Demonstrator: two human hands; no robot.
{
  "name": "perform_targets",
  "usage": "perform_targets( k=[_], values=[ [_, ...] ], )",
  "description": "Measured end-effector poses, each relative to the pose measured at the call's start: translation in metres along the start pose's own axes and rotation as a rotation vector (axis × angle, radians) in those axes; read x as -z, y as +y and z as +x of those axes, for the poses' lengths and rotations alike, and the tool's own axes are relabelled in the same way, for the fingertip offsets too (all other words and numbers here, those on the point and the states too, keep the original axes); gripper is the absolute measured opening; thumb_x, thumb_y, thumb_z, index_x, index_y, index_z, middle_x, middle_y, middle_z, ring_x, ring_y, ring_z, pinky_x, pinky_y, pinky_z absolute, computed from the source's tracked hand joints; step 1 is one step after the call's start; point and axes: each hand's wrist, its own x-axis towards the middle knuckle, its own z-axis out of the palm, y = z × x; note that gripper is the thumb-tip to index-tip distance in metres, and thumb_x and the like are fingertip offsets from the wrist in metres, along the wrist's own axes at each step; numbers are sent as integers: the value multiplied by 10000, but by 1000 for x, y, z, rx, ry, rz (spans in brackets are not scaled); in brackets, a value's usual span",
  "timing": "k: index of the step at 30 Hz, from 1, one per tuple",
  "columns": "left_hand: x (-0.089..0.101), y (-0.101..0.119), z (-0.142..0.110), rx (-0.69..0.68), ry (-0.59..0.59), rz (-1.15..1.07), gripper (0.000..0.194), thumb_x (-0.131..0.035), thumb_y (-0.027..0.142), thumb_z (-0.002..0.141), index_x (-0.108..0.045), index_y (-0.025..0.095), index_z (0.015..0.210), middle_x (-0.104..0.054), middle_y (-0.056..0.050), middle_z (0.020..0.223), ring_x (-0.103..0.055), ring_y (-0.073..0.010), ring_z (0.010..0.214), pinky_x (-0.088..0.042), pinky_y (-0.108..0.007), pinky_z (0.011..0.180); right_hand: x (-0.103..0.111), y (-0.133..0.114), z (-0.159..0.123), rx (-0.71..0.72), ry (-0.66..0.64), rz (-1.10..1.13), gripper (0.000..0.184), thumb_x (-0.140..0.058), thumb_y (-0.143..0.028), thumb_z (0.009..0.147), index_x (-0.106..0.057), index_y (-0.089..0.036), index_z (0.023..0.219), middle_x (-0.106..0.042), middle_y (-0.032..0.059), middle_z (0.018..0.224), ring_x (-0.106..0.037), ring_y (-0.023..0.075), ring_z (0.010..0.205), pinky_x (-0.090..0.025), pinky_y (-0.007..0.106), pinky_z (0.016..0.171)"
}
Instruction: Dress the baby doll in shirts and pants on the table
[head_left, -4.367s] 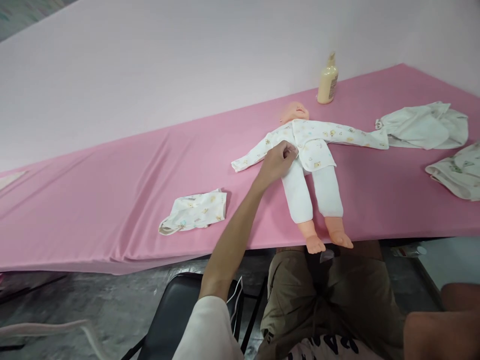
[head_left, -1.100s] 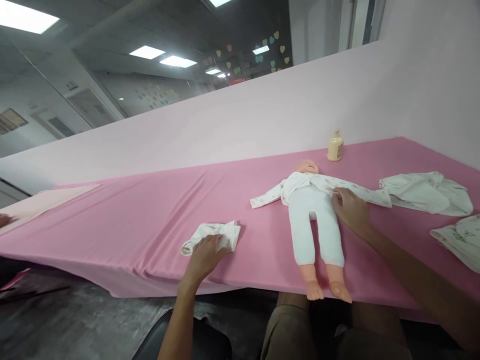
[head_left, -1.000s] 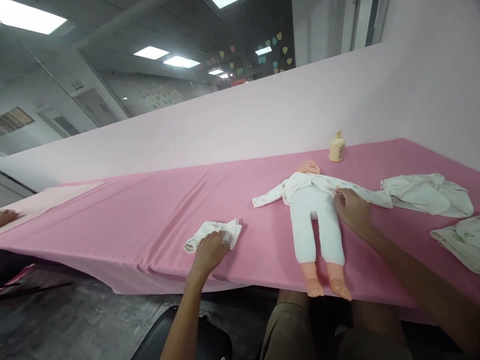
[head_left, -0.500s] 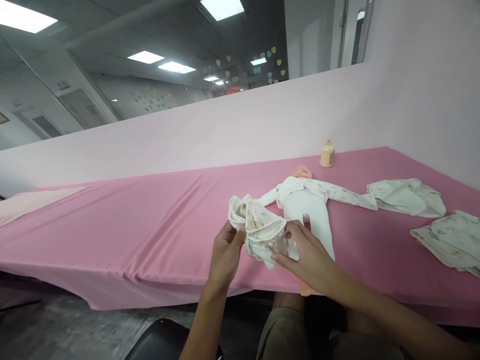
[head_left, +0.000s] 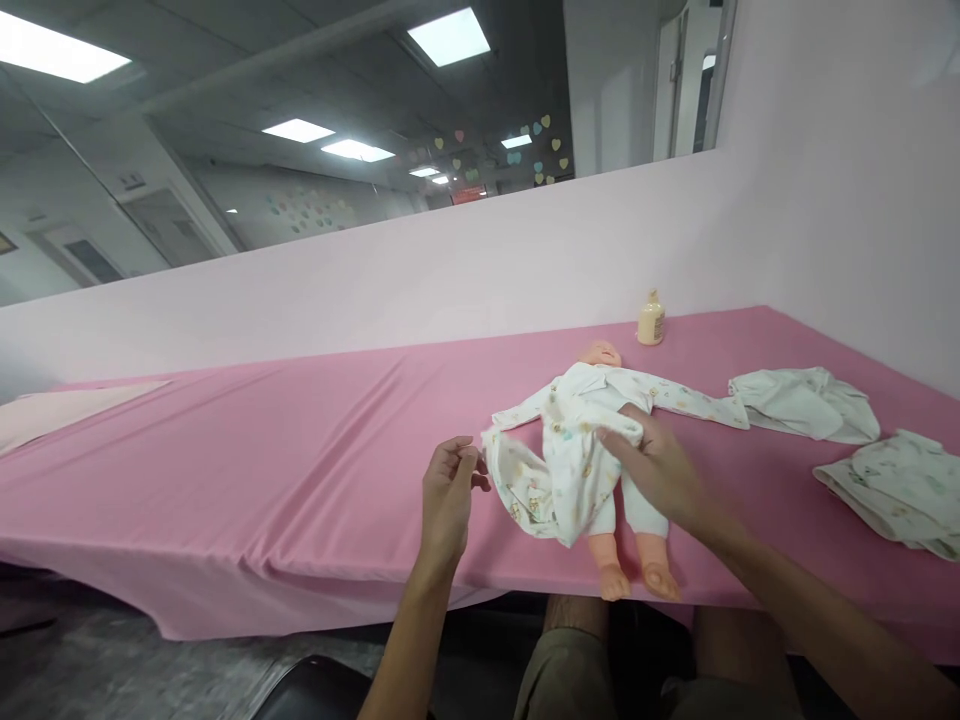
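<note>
A baby doll (head_left: 602,355) in white printed clothes lies on its back on the pink table cover (head_left: 300,440), feet at the near edge. A small white printed garment (head_left: 551,475) is draped over the doll's left leg and belly. My right hand (head_left: 656,470) rests on the doll's middle, fingers pressing the garment's top edge. My left hand (head_left: 446,495) hovers just left of the garment with fingers loosely curled and nothing in them.
A cream lotion bottle (head_left: 650,320) stands by the pink back wall. Two crumpled white garments lie at the right: one (head_left: 806,400) at the doll's sleeve end, one (head_left: 892,485) nearer the edge. A black chair seat (head_left: 315,690) is below.
The small garment, held up in both hands half a second ago, now lies over the doll. My left hand has let go; my right hand moved onto the doll's middle.
</note>
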Motion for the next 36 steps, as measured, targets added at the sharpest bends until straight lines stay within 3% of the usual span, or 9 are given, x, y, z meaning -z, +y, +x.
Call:
perform_targets(
  k=[4, 9, 12, 14, 17, 20, 26, 32, 36],
  values=[
    [-1, 6, 1, -110, 13, 180, 427, -589, 432, 843, -527, 235, 1217, -579, -80, 1179, -581, -213, 1056, -512, -352, 863, 12, 5, 17, -76, -133, 258, 217, -631, -371, 803, -501, -222, 715, -500, -17, 693, -472, 150, 646, -403, 280, 603],
    [-26, 35, 23, -129, -597, 129, 796, -706, 420, 778, -318, 366, 1472, -213, -53, 1597, -403, -294, 1347, -454, -383, 1000, 15, 3, 29, -110, -290, 652, 140, -673, -250, 694, -543, -209, 725, -539, -13, 695, -505, 151, 657, -417, 293, 641],
    [-48, 46, 46, -80, -953, -42, 815, -752, 378, 740, -375, 322, 1460, -401, -92, 1509, -489, -283, 1279, -461, -367, 977, 18, -8, 37, -105, -326, 704, 150, -671, -230, 683, -524, -201, 698, -539, -21, 685, -504, 135, 638, -408, 275, 616],
    [-59, 52, 57, -19, -1045, -56, 673, -750, 386, 742, -516, 249, 1359, -604, -114, 1295, -603, -256, 1114, -483, -358, 916, 24, -15, 43, -114, -276, 664, 175, -695, -235, 684, -526, -202, 711, -534, -32, 680, -502, 122, 625, -400, 260, 597],
    [-67, 66, 65, -5, -966, -8, 450, -735, 422, 754, -644, 179, 1121, -695, -75, 1002, -654, -185, 870, -504, -298, 777, 39, -23, 51, -128, -82, 489, 188, -710, -282, 709, -548, -217, 777, -550, -32, 696, -522, 130, 622, -408, 264, 573],
    [-65, 86, 71, -87, -708, -67, 384, -739, 447, 741, -636, 165, 980, -679, -35, 883, -623, -132, 721, -488, -238, 640, 57, -31, 54, -134, 134, 244, 187, -702, -323, 741, -559, -239, 828, -593, -15, 729, -565, 162, 644, -435, 287, 560],
    [-55, 128, 81, -422, -379, -202, 289, -731, 408, 753, -583, 187, 866, -631, -14, 818, -575, -105, 668, -461, -199, 578, 73, -44, 56, 24, 269, 42, 227, -718, -378, 759, -537, -252, 812, -629, 12, 763, -574, 176, 634, -446, 309, 534],
    [-50, 154, 73, -676, -320, -68, 236, -627, 427, 858, -517, 221, 896, -569, 11, 735, -526, -90, 585, -410, -195, 517, 79, -59, 60, 156, 444, -56, 246, -695, -389, 796, -487, -263, 833, -491, -49, 584, -374, 109, 450, -291, 267, 438],
    [-54, 155, 65, -762, -264, 64, 219, -565, 446, 901, -527, 234, 938, -540, 21, 695, -524, -99, 587, -390, -203, 519, 89, -67, 65, 237, 569, -105, 223, -659, -353, 822, -459, -263, 858, -425, -83, 539, -331, 102, 448, -291, 264, 469]
  ],
)
